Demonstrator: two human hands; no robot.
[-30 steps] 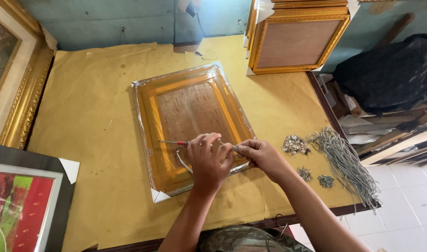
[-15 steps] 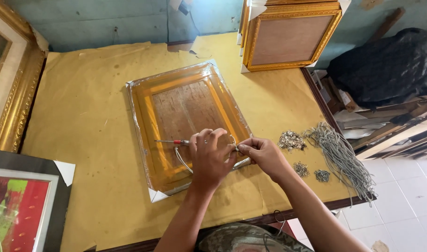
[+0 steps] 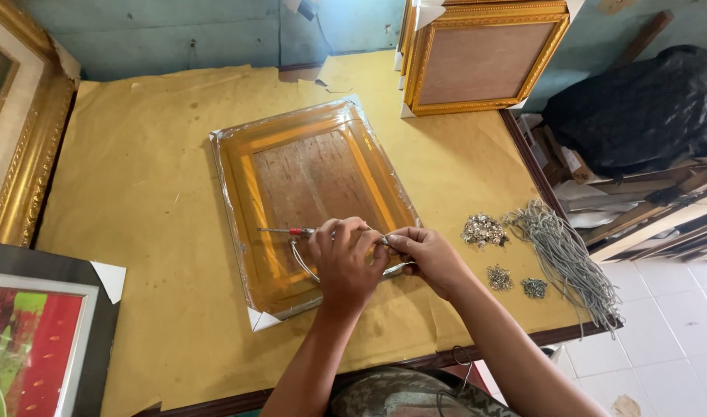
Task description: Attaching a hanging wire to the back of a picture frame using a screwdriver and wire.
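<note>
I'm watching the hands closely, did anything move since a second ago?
Hardly anything. The left hand still holds the red-handled screwdriver over the wrapped frame, and the right hand still pinches something small beside it, too tiny to tell. The frame, the grey cords and the little metal piles stayed put. Only the camera shifted a bit.

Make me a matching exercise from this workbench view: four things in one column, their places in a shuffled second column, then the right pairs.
Things:
1. screwdriver
2. bundle of grey cords
3. plastic-wrapped frame
4. gold frame standing upright

Places:
A. far edge of the table
B. middle of the table, lying back side up
C. left hand
D. right end of the table, partly over the edge

Pairs: 1-C, 2-D, 3-B, 4-A
</note>
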